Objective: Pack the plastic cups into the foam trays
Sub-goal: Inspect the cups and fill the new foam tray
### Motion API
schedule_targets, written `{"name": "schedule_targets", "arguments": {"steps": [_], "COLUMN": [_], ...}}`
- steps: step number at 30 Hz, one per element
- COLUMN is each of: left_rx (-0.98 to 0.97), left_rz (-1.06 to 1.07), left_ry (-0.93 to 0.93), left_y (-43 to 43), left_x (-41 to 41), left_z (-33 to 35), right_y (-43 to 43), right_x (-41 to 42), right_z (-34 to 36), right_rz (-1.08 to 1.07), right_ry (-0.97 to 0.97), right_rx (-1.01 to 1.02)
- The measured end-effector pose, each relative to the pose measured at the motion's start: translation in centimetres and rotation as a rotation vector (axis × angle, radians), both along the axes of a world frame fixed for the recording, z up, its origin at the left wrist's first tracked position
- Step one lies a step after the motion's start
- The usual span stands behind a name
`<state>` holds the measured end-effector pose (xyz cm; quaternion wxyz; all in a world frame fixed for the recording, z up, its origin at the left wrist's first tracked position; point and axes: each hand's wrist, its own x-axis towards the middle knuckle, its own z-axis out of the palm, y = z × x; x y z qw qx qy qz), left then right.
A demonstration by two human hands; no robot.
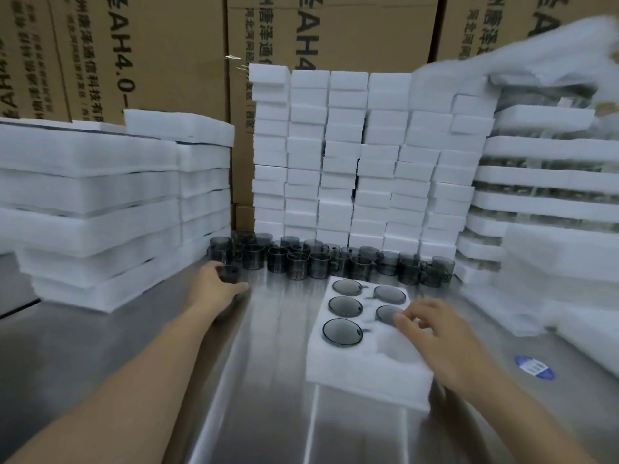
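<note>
**Left hand** (214, 288): fingers curled round one smoky grey plastic cup (231, 274), which stands upright on the steel table (274, 380).

**Loose cups** (335, 259): a crowded upright row just beyond both hands. It runs from the left hand's fingertips to past the right hand.

**Foam tray** (368, 370): white, six pockets, lying flat on the table beneath the right hand and well to the right of the left hand.

**Seated cups** (342, 332): five in the tray, rims up. Three sit in the column nearer the left hand and two in the column by the right hand's fingers. The sixth pocket (395, 343) lies just beside the right palm.

**Right hand** (438, 333): fingers loosely spread and gripping nothing. The fingertips are at the rim of the nearest right-column cup, but blur hides whether they touch it.

**Flat foam stack** (93, 212): piled beyond and to the left of the left hand.

**Foam blocks** (351, 162): a wall of columns behind the loose cups.

**Packed trays** (542, 182): stacked to the right of the right hand.

**Cardboard boxes** (150, 45): printed, standing behind everything.

**Blue sticker** (535, 367): on the table, right of the right wrist.
</note>
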<state>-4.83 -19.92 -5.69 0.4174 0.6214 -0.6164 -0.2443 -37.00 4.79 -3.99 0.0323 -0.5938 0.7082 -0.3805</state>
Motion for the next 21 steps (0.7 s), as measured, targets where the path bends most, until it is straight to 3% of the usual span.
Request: {"name": "schedule_targets", "arguments": {"steps": [9, 12, 15, 18, 21], "left_rx": [-0.008, -0.149, -0.421, -0.696, -0.969], "left_rz": [-0.429, -0.402, -0.282, -0.324, -0.321], "left_ry": [-0.277, -0.259, -0.065, 0.22, 0.319], "left_y": [3.9, 5.4, 7.1, 9.3, 11.7], "left_x": [-5.8, -8.1, -9.5, -10.5, -11.2], "left_z": [0.2, 0.9, 3.2, 6.2, 8.8], "right_y": [0.0, -0.1, -0.1, 0.0, 0.1], "right_x": [0.2, 0.2, 0.3, 0.4, 0.5], "right_z": [0.0, 0.1, 0.1, 0.2, 0.3], "right_rz": [0.001, -0.007, -0.007, -0.011, -0.012], "right_ry": [-0.017, -0.039, -0.042, -0.035, -0.04], "right_rx": [0.024, 0.04, 0.043, 0.044, 0.041]}}
